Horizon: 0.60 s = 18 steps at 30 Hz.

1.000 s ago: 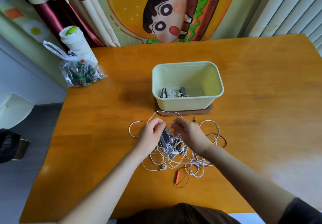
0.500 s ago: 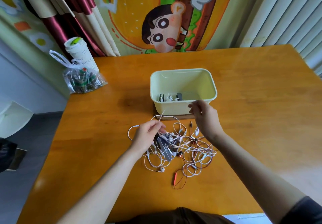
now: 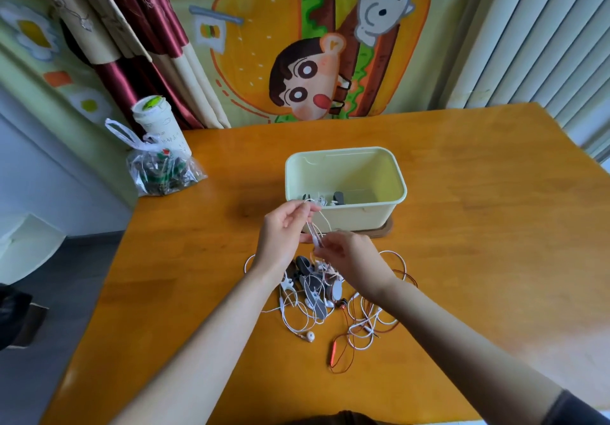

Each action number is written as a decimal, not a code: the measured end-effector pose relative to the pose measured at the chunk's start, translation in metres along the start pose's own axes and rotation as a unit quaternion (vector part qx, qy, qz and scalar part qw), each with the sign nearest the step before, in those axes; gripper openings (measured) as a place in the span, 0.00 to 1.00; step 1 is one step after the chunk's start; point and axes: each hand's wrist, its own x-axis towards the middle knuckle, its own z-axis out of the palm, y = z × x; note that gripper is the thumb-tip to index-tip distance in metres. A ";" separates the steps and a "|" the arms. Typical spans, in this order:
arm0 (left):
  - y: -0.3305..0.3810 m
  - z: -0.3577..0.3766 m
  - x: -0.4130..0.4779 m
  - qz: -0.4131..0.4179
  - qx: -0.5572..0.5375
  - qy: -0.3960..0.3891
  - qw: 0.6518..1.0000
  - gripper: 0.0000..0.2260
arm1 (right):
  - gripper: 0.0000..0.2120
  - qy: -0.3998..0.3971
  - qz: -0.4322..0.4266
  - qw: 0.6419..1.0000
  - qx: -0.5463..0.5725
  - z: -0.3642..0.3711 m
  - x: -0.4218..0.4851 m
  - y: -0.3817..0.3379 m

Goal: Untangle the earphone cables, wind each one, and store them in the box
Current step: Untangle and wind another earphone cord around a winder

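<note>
A tangle of white and red earphone cables (image 3: 333, 305) with grey winder tabs lies on the wooden table (image 3: 478, 226) in front of the pale yellow box (image 3: 363, 216). A few wound items lie inside the box at its near left. My left hand (image 3: 284, 229) is raised above the tangle and pinches a white cable near the box's front wall. My right hand (image 3: 353, 256) pinches the same white cable lower down, just above the pile. The strand runs taut between the two hands. A white earbud (image 3: 310, 336) and a red inline piece (image 3: 333, 352) lie at the pile's near edge.
The box stands on a brown wooden coaster (image 3: 384, 230). At the table's far left corner sit a knotted clear plastic bag (image 3: 163, 173) and a white cup (image 3: 160, 124). Curtains and a cartoon wall hanging stand behind the table.
My left hand has lifted from the pile up toward the box with a white cable. My right hand has come down from the box front to the strand above the tangle.
</note>
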 end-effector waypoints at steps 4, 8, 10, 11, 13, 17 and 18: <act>0.001 -0.006 0.001 -0.043 -0.027 0.060 0.997 0.13 | 0.08 0.007 0.009 1.000 0.019 -0.013 0.002 0.000; 0.005 -0.010 -0.001 -0.065 -0.011 0.057 0.996 0.12 | 0.10 0.064 0.123 0.990 -0.031 -0.026 0.009 0.018; 0.009 -0.011 -0.001 -0.062 0.006 0.032 0.998 0.12 | 0.19 0.067 0.148 0.983 -0.080 -0.031 0.008 0.021; 0.012 -0.011 -0.001 -0.061 0.013 0.017 0.998 0.12 | 0.22 0.066 0.120 0.987 -0.088 -0.030 0.006 0.019; 0.018 -0.008 0.000 -0.052 0.025 -0.009 0.998 0.11 | 0.22 0.051 0.032 0.997 -0.051 -0.026 0.002 0.003; 0.028 -0.004 0.000 -0.013 0.058 -0.049 0.997 0.10 | 0.08 -0.041 -0.067 0.997 -0.016 -0.009 0.001 -0.026; 0.031 -0.005 0.000 -0.004 0.061 -0.052 0.997 0.10 | 0.07 -0.040 -0.069 0.997 -0.014 -0.009 0.003 -0.029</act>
